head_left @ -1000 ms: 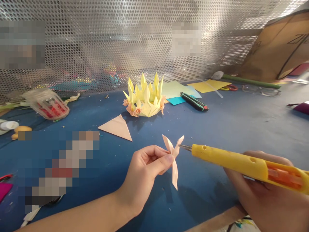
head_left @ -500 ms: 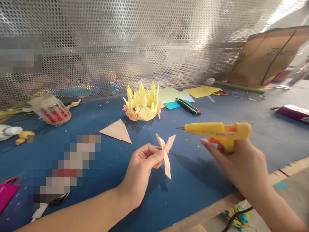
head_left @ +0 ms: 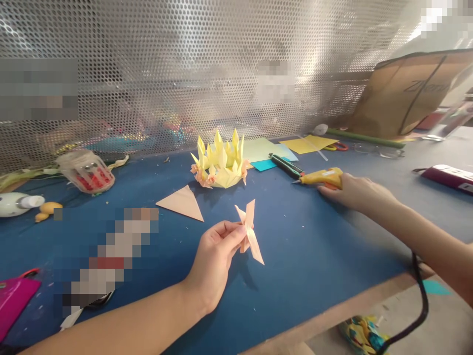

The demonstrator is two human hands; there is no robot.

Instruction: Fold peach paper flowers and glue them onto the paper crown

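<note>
Pinched between the thumb and fingers of my left hand [head_left: 218,261] is a folded peach paper piece [head_left: 252,239] with several pointed strips spreading out. My right hand [head_left: 358,195] reaches to the right and grips a yellow hot glue gun [head_left: 321,178], which is low over the table with its nozzle toward the left. Behind my left hand stands a yellow folded-paper crown [head_left: 221,165] with peach paper flowers round its base. A peach paper triangle [head_left: 183,203] lies flat just left of the crown.
A green-black utility knife [head_left: 286,166] and coloured paper sheets [head_left: 308,144] lie behind the glue gun. At left are a clear jar with red bits [head_left: 88,172] and a white bottle [head_left: 16,204]. A perforated metal screen [head_left: 221,64] closes the back. The cord [head_left: 421,296] hangs at right.
My right hand has carried the glue gun away from the paper piece, back and down toward the table by the knife. My left hand has turned the peach piece slightly.
</note>
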